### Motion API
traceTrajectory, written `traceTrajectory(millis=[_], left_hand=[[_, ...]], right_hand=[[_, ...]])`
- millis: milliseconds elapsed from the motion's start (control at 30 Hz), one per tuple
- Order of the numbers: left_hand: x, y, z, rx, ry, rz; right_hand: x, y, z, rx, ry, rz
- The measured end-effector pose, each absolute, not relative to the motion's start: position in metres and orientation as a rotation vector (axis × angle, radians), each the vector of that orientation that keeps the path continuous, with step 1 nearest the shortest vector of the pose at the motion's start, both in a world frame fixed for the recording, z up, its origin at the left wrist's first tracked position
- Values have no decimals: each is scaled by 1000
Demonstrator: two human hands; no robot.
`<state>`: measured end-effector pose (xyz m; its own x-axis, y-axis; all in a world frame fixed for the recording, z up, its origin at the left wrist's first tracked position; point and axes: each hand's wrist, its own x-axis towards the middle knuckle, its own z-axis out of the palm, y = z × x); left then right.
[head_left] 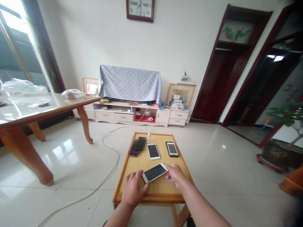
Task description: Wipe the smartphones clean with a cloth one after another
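Observation:
A white-framed smartphone (pixel 155 172) with a dark screen is held at a slant just over the near part of a small wooden table (pixel 161 198). My left hand (pixel 134 188) grips its lower left end, thumb at the near edge and fingers at the far side. At the upper right end, my right hand (pixel 175 175) has its fingers curled against the phone's corner. Something small and pale shows beneath those fingers; its kind I cannot make out. Beyond lie a second white smartphone (pixel 153 151) and another phone (pixel 172 149) on a black case or pad.
A small pump bottle (pixel 149 136) and a pixelated dark object (pixel 137 146) are at the table's far left. A cable (pixel 111 168) runs across the floor. To the left is a larger table (pixel 59 105); a white cabinet (pixel 118 117) lines the wall.

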<state>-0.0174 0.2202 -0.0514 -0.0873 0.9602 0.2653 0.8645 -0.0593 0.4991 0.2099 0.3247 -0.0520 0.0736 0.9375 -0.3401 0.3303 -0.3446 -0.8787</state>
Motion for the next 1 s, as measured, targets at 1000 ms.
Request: traceTrajectory(millis=[1000], left_hand=[[-24, 236, -77, 2055, 1951, 1106]], right_hand=[[259, 396, -45, -1038, -309, 1529]])
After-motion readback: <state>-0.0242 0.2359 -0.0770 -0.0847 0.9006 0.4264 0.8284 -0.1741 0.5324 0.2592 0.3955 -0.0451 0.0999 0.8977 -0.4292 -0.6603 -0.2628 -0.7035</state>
